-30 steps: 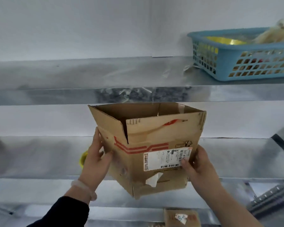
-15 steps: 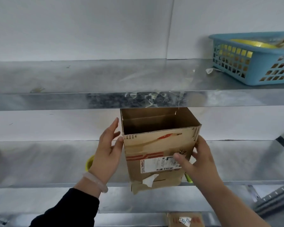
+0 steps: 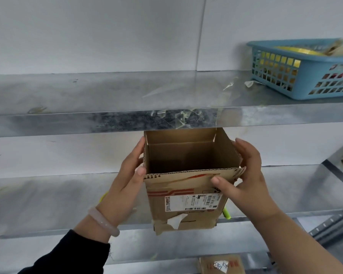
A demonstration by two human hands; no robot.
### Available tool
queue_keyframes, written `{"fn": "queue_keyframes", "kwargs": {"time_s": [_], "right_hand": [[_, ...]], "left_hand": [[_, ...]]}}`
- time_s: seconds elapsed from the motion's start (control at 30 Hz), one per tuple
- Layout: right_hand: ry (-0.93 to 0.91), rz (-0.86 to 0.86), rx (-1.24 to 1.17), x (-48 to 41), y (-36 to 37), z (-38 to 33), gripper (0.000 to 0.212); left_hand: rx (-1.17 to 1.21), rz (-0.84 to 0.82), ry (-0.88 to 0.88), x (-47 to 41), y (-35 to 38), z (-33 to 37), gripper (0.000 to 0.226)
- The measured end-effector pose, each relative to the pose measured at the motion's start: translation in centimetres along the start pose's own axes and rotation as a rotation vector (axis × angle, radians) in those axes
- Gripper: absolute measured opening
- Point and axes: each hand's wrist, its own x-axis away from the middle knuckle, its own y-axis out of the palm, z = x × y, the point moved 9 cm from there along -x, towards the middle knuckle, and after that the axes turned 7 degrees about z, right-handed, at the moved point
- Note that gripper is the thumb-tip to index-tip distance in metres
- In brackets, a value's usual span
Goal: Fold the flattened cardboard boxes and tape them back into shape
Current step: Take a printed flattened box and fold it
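A pale wall (image 3: 87,32) backs a rack of grey metal shelves. The upper shelf (image 3: 87,91) runs the full width, and its front lip carries scraps of clear tape (image 3: 178,117). The lower shelf (image 3: 38,198) lies behind the hands. At the far right of the upper shelf stands a blue basket (image 3: 305,84) with something yellow inside, too blurred to name.

The box (image 3: 186,186) is upright and squared out, its open top just under the upper shelf's lip. It is held in the air in front of the lower shelf, between both hands.

The left hand (image 3: 125,186) lies flat on the box's left wall – fingers straight, thumb tip at the near top corner. The right hand (image 3: 248,180) clasps the near right corner, with the thumb across the front face and the fingers up the right wall.

A dark sleeve (image 3: 67,256) covers the left forearm. At the bottom edge lies a flat piece of cardboard (image 3: 222,264). A white label (image 3: 192,202) sits on the box's front under red stripes. A pale bangle (image 3: 103,222) rings the left wrist, and something yellow-green (image 3: 226,213) peeks out behind the box – I cannot tell what.
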Motion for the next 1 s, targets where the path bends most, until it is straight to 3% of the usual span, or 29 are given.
{"fn": "queue_keyframes", "kwargs": {"time_s": [0.2, 0.47, 0.63, 0.73, 0.87, 0.93, 1.0], "right_hand": [[-0.125, -0.075, 0.208, -0.6, 0.0, -1.3, 0.062], [-0.069, -0.176, 0.262, -0.6, 0.1, -1.1, 0.067], [-0.158, -0.259, 0.224, -0.2, 1.6, -2.2, 0.063], [0.021, -0.273, 0.086, 0.4, 2.2, -0.5, 0.064], [0.187, -0.147, 0.02, 0.6, 1.3, 1.5, 0.034], [0.239, -0.062, 0.02, 0.2, 0.8, 2.1, 0.021], [0.266, -0.015, 0.078, -0.4, 0.6, 2.8, 0.019]], "left_hand": [[-0.048, 0.033, 0.048, -0.9, -1.1, 1.4, 0.057], [-0.127, -0.117, 0.068, -1.3, -0.6, 2.5, 0.05], [-0.246, -0.242, 0.145, -1.2, 1.4, 3.3, 0.041], [-0.265, -0.199, 0.031, -1.7, 1.6, 2.2, 0.046], [-0.063, -0.204, -0.134, -0.8, 0.8, -0.2, 0.082], [0.03, -0.158, -0.222, -0.6, 0.5, -1.3, 0.063], [-0.094, 0.003, -0.198, -1.1, -0.6, -1.8, 0.029]]}}
